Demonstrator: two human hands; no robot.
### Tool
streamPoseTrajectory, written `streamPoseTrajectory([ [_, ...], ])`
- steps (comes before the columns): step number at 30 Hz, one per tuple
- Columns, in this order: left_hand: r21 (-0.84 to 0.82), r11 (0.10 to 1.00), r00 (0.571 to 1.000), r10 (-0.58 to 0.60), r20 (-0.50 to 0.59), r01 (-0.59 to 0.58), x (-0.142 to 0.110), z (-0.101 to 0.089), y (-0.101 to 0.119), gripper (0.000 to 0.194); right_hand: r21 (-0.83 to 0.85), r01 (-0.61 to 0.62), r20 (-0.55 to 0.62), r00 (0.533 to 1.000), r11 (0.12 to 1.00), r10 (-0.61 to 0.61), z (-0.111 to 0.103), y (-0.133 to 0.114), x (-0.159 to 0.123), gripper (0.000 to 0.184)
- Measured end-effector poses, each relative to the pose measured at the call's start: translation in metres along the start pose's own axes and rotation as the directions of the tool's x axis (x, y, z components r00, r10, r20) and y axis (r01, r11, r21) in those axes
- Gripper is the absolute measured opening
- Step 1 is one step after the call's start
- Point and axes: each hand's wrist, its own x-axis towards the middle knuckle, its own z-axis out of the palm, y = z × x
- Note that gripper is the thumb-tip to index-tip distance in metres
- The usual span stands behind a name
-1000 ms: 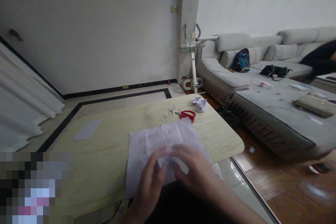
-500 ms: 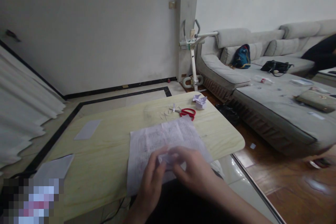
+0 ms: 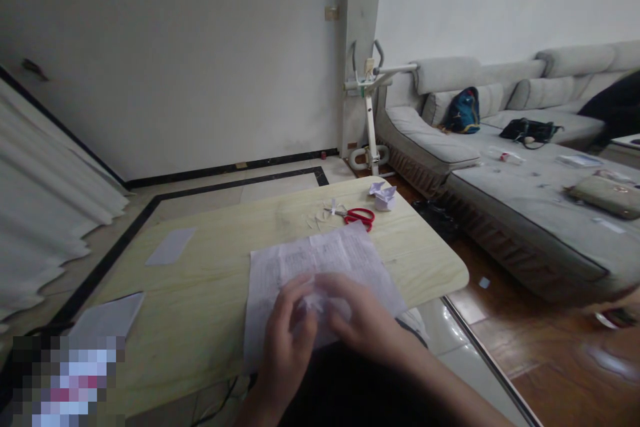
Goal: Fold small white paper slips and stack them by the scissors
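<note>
My left hand [image 3: 286, 340] and my right hand [image 3: 363, 317] are pinched together on a small folded piece of white paper [image 3: 316, 303], held just above a large printed sheet [image 3: 320, 260] that lies on the pale wooden table [image 3: 210, 280]. Both hands have their fingers curled around the small paper. Most of the small paper is hidden by my fingers. Red-handled scissors [image 3: 359, 217] lie farther back on the table, with paper scraps beside them and a crumpled folded paper [image 3: 383, 195] near the far right corner.
Two more paper pieces lie on the table's left side [image 3: 171, 245] [image 3: 107, 315]. A grey sofa [image 3: 520, 193] with a blue backpack [image 3: 463, 111] and a black bag [image 3: 530, 130] stands at the right. A white exercise machine [image 3: 369, 113] stands by the wall.
My fingers have shifted slightly on the small paper, closing more tightly over it. The view has tilted a little; the objects on the table have not moved.
</note>
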Motion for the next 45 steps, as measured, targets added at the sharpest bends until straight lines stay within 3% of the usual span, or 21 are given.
streamPoseTrajectory([
  [5,0.014,1.000,0.999,0.019,0.026,-0.019,0.001,-0.002,0.005,0.027,0.012,0.094,-0.032,0.995,0.995,-0.094,0.003,0.000,0.001,0.052],
  [11,0.204,0.971,0.992,0.123,0.027,-0.125,0.003,-0.006,0.001,0.029,-0.103,0.041,-0.004,0.999,0.994,-0.041,-0.001,-0.003,0.003,0.043],
  [20,0.357,0.921,0.986,0.126,0.110,-0.158,0.005,-0.009,-0.002,0.031,-0.254,0.011,0.072,0.997,0.967,0.008,-0.009,-0.009,0.002,0.030],
  [24,0.343,0.923,0.967,0.093,0.235,-0.172,0.009,-0.014,0.002,0.032,-0.323,0.011,0.097,0.995,0.946,0.022,-0.012,-0.007,0.001,0.019],
  [29,0.302,0.937,0.913,0.043,0.406,-0.178,0.015,-0.021,0.012,0.032,-0.358,0.030,0.144,0.989,0.933,0.024,-0.016,-0.007,-0.002,0.023],
  [34,0.254,0.964,0.904,-0.035,0.427,-0.082,0.016,-0.023,0.018,0.038,-0.303,0.045,0.207,0.978,0.952,0.019,-0.021,-0.013,-0.002,0.029],
  [37,0.218,0.975,0.878,-0.068,0.474,-0.042,0.017,-0.024,0.021,0.031,-0.283,0.067,0.223,0.975,0.957,-0.002,-0.021,-0.014,-0.002,0.031],
  [45,0.246,0.967,0.894,-0.049,0.445,-0.070,0.015,-0.022,0.015,0.025,-0.295,0.077,0.206,0.978,0.952,-0.015,-0.017,-0.012,-0.003,0.033],
])
